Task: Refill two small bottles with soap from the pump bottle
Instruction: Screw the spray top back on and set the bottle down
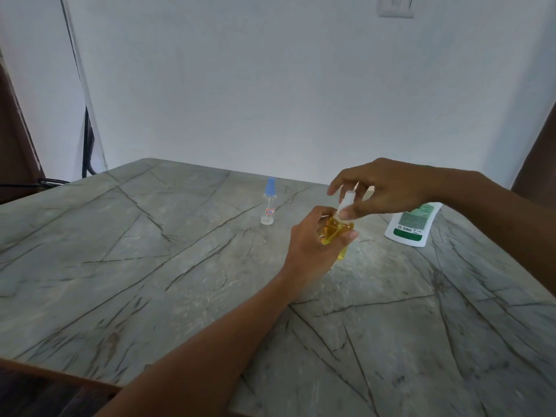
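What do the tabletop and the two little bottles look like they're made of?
The tabletop: polished stone, probably marble or a marble-look slab, grey with dark veins and a soft sheen. The held bottle: clear plastic or glass, since yellow liquid shows through; which one is unclear. The standing bottle: likewise transparent, with an opaque blue plastic-looking cap.

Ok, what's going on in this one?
A person grips a small bottle of yellow liquid in the left hand while the right hand pinches its white cap; going on or coming off, I cannot tell. A second small bottle with a blue cap stands untouched on the stone table, looking nearly empty. The white and green soap bottle sits at the right, its top hidden behind the right hand.
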